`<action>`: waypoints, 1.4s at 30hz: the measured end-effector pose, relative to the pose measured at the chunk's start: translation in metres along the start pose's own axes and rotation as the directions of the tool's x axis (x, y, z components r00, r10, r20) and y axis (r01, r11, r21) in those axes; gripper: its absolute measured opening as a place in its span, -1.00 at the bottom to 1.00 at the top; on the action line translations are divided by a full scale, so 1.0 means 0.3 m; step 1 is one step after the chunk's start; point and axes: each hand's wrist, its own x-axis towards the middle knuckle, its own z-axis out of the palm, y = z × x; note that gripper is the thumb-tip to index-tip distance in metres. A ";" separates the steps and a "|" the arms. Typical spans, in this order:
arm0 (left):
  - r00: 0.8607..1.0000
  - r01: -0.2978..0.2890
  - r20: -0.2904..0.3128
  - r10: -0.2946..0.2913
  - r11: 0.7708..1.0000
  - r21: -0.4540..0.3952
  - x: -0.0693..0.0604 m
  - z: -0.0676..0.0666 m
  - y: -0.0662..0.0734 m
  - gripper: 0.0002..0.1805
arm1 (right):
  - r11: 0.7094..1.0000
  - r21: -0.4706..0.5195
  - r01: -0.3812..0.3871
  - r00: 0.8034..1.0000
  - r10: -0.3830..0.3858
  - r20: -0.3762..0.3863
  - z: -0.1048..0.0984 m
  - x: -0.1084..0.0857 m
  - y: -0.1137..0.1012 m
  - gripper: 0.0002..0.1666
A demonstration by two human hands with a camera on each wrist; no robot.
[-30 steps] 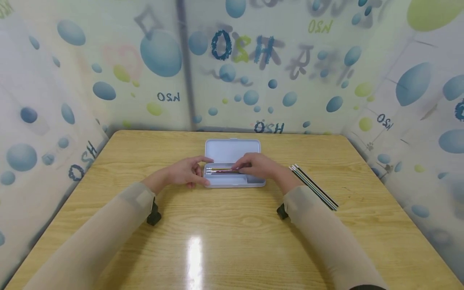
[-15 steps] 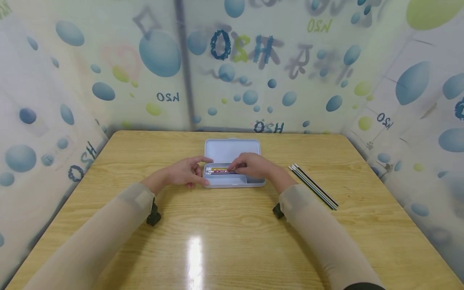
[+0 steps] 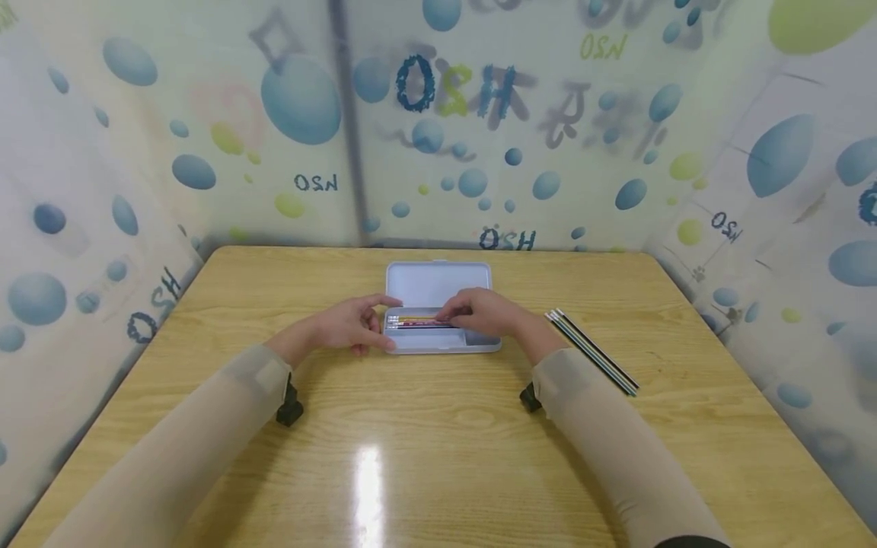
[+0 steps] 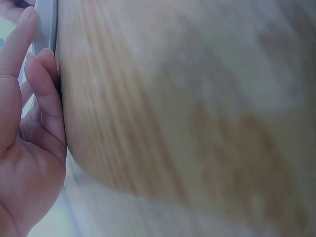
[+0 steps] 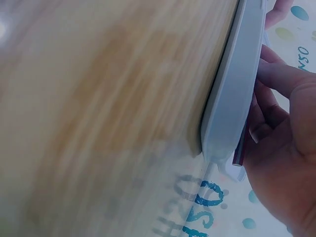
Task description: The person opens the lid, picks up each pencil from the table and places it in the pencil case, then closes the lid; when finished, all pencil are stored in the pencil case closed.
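A pale blue pencil case [image 3: 426,343] lies on the table with its lid [image 3: 438,284] raised at the back. Several pencils [image 3: 404,323] lie lengthwise in its rear compartment. My left hand [image 3: 346,324] holds the case's left end, thumb at the front corner and index finger at the back corner; the other fingers [image 4: 44,94] are bent beside the wall in the left wrist view. My right hand [image 3: 485,312] reaches over the case and pinches a red pencil [image 3: 426,324] among the others. In the right wrist view, a dark red pencil's end [image 5: 238,157] sticks out below the fingers.
Several dark and green striped pencils [image 3: 593,352] lie slantwise on the wooden table [image 3: 438,457], right of the case near my right forearm. A patterned cloth wall [image 3: 438,183] rises behind the table and on both sides. The case's front right compartment [image 3: 483,340] is partly shaded.
My right hand shifted slightly left along the case, then a little back to the right, with the red pencil settling among the others. My left hand stays at the case's left end.
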 end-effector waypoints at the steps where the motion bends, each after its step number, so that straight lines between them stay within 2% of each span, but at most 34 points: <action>1: 1.000 0.001 -0.001 -0.001 1.000 -0.001 -0.001 -0.001 0.001 -0.03 | 1.000 -0.006 0.012 1.000 -0.012 -0.002 0.001 0.003 -0.001 -0.70; 5: 1.000 0.001 -0.001 -0.001 1.000 -0.003 -0.001 0.000 0.000 -0.02 | 0.999 -0.013 0.037 0.999 -0.037 -0.002 0.007 0.016 -0.009 -0.70; 14: 1.000 0.007 0.001 -0.007 1.000 -0.011 0.001 -0.002 0.001 -0.03 | 1.000 -0.002 -0.013 1.000 0.013 -0.010 0.012 0.020 -0.022 -0.69; 20: 1.000 0.004 0.010 -0.003 1.000 -0.023 0.003 0.001 -0.002 -0.02 | 0.999 0.007 -0.041 0.998 0.042 -0.047 0.002 -0.011 0.002 -0.70; 31: 1.000 -0.013 0.006 0.013 1.000 -0.023 -0.005 0.001 0.002 0.00 | 0.992 0.087 -0.093 0.988 0.102 -0.114 -0.074 -0.160 0.057 -0.70; 37: 1.000 -0.004 -0.001 0.004 1.000 -0.018 -0.004 -0.003 0.001 0.00 | 0.989 0.115 -0.091 0.981 0.109 -0.161 -0.109 -0.252 0.122 -0.68; 42: 1.000 -0.006 0.001 0.006 1.000 -0.011 0.000 -0.001 -0.005 0.00 | 0.983 0.111 -0.148 0.968 0.167 -0.187 -0.137 -0.340 0.176 -0.65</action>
